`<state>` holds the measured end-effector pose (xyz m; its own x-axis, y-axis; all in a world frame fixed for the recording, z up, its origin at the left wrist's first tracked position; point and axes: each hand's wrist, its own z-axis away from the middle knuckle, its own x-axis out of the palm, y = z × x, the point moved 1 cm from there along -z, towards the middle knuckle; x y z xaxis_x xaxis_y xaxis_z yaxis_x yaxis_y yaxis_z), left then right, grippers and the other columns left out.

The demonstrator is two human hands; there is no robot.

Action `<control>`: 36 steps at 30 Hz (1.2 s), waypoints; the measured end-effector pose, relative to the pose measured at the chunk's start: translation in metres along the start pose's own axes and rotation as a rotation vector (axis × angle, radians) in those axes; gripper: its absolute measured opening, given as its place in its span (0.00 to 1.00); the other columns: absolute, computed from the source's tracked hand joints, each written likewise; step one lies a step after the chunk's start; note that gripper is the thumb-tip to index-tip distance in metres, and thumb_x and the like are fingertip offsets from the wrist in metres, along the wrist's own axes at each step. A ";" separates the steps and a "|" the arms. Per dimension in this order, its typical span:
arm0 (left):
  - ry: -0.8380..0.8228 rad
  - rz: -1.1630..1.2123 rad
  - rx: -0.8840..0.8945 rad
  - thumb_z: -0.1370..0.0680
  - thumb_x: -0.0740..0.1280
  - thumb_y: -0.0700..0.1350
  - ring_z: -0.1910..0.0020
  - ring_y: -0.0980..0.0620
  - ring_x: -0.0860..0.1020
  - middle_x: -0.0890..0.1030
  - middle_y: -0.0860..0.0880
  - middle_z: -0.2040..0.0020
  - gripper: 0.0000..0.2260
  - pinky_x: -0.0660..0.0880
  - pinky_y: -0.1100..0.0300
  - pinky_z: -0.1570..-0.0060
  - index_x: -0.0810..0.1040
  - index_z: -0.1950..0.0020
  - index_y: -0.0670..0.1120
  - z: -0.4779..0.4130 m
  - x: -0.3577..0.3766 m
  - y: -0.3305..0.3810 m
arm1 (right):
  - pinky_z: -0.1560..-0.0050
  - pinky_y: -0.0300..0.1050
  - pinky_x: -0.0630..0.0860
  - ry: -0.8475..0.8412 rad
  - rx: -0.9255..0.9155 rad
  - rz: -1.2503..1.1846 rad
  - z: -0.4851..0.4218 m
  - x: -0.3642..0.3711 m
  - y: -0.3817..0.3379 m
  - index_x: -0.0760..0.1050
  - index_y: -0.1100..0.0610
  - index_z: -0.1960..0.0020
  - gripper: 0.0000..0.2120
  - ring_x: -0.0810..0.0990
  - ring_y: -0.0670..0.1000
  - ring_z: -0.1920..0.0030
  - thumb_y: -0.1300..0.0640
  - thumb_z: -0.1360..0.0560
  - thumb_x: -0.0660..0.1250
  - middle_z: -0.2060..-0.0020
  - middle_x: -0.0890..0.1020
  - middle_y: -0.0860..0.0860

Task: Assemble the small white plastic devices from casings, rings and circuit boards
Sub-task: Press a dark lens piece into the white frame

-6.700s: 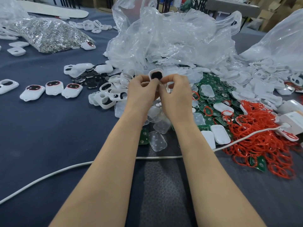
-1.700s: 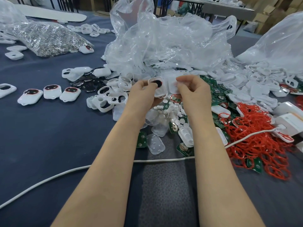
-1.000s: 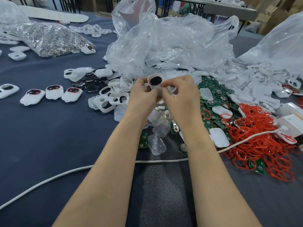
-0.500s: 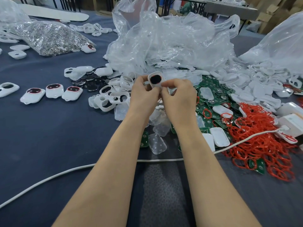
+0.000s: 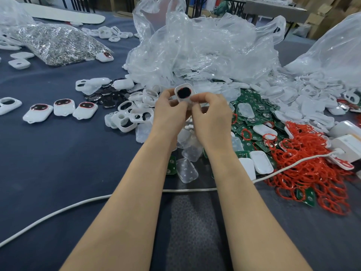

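A small white casing (image 5: 184, 92) with a dark oval window edged in red is held up above the parts pile. My left hand (image 5: 169, 112) grips it from the left and below. My right hand (image 5: 212, 116) pinches its right lower edge with thumb and fingertips. Under the hands lie clear lids (image 5: 187, 170) and loose white casings (image 5: 129, 119). Green circuit boards (image 5: 252, 114) spread to the right, beside a heap of red rings (image 5: 304, 169). Three assembled devices (image 5: 60, 110) lie in a row at the left.
A big crumpled clear plastic bag (image 5: 199, 47) rises behind the hands. A bag of small metal parts (image 5: 54, 43) lies at the back left. A white cable (image 5: 78, 204) crosses the dark blue table in front. White boxes (image 5: 347, 141) sit at the right edge.
My right hand came back from the pile to the casing and now pinches it together with the left. Over the last second both hands stayed almost still on it.
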<state>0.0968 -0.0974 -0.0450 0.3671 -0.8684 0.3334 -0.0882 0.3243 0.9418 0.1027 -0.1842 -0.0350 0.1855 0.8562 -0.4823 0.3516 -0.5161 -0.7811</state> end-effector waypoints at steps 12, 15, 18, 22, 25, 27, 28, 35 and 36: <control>-0.045 0.129 -0.124 0.22 0.65 0.34 0.56 0.50 0.81 0.81 0.42 0.52 0.06 0.80 0.64 0.55 0.76 0.46 0.38 0.001 0.000 0.002 | 0.51 0.44 0.76 -0.017 0.031 -0.054 -0.002 -0.003 0.001 0.78 0.56 0.48 0.06 0.80 0.49 0.56 0.57 0.23 0.66 0.53 0.81 0.51; -0.049 0.135 -0.121 0.23 0.66 0.33 0.55 0.49 0.81 0.81 0.42 0.53 0.06 0.80 0.63 0.54 0.76 0.46 0.38 0.002 0.000 0.003 | 0.51 0.45 0.76 -0.024 0.025 -0.049 -0.002 -0.003 0.001 0.77 0.56 0.48 0.05 0.79 0.49 0.57 0.57 0.23 0.66 0.52 0.81 0.51; -0.040 0.118 -0.126 0.23 0.66 0.32 0.56 0.50 0.81 0.81 0.42 0.52 0.08 0.80 0.64 0.56 0.75 0.45 0.37 0.003 0.000 0.004 | 0.52 0.41 0.74 -0.027 0.026 -0.043 -0.002 -0.002 0.002 0.75 0.55 0.50 0.02 0.78 0.50 0.54 0.59 0.23 0.66 0.51 0.80 0.52; -0.033 0.124 -0.134 0.23 0.65 0.33 0.59 0.53 0.80 0.80 0.44 0.55 0.07 0.80 0.67 0.59 0.75 0.45 0.38 0.005 0.001 0.006 | 0.51 0.41 0.74 -0.028 0.078 -0.104 -0.002 -0.002 0.002 0.74 0.55 0.52 0.03 0.78 0.49 0.54 0.59 0.24 0.67 0.50 0.80 0.53; -0.032 0.142 -0.138 0.22 0.65 0.33 0.62 0.54 0.80 0.80 0.45 0.56 0.06 0.79 0.68 0.61 0.74 0.46 0.39 0.006 0.001 0.006 | 0.48 0.45 0.75 -0.025 0.089 -0.108 -0.002 -0.002 0.002 0.74 0.55 0.52 0.03 0.78 0.49 0.52 0.58 0.24 0.67 0.51 0.80 0.53; -0.036 0.134 -0.133 0.22 0.65 0.33 0.62 0.55 0.81 0.80 0.45 0.56 0.06 0.79 0.68 0.61 0.74 0.46 0.38 0.006 0.001 0.006 | 0.47 0.46 0.75 -0.021 0.091 -0.105 -0.002 -0.002 0.002 0.75 0.55 0.52 0.02 0.78 0.50 0.52 0.57 0.24 0.67 0.51 0.80 0.53; -0.037 0.122 -0.127 0.22 0.65 0.33 0.63 0.55 0.80 0.81 0.45 0.56 0.06 0.79 0.68 0.60 0.75 0.46 0.39 0.006 0.001 0.006 | 0.46 0.46 0.74 -0.016 0.088 -0.099 -0.003 -0.002 0.002 0.75 0.55 0.53 0.02 0.78 0.50 0.51 0.57 0.24 0.67 0.51 0.80 0.53; -0.033 0.139 -0.126 0.23 0.63 0.31 0.67 0.56 0.80 0.80 0.47 0.63 0.08 0.79 0.67 0.62 0.74 0.59 0.41 0.007 0.000 0.007 | 0.47 0.38 0.70 -0.052 0.077 -0.056 -0.003 -0.001 0.004 0.74 0.55 0.52 0.01 0.76 0.48 0.49 0.58 0.22 0.65 0.50 0.79 0.53; -0.037 0.160 -0.127 0.24 0.63 0.31 0.68 0.56 0.80 0.80 0.47 0.65 0.08 0.78 0.67 0.63 0.74 0.60 0.41 0.007 0.000 0.008 | 0.48 0.37 0.69 -0.056 0.076 -0.060 -0.003 0.000 0.004 0.74 0.56 0.52 0.02 0.75 0.47 0.49 0.58 0.22 0.64 0.49 0.79 0.53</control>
<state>0.0897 -0.0979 -0.0372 0.3230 -0.8146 0.4818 -0.0243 0.5018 0.8646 0.1067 -0.1864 -0.0367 0.1137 0.8840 -0.4534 0.2898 -0.4660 -0.8360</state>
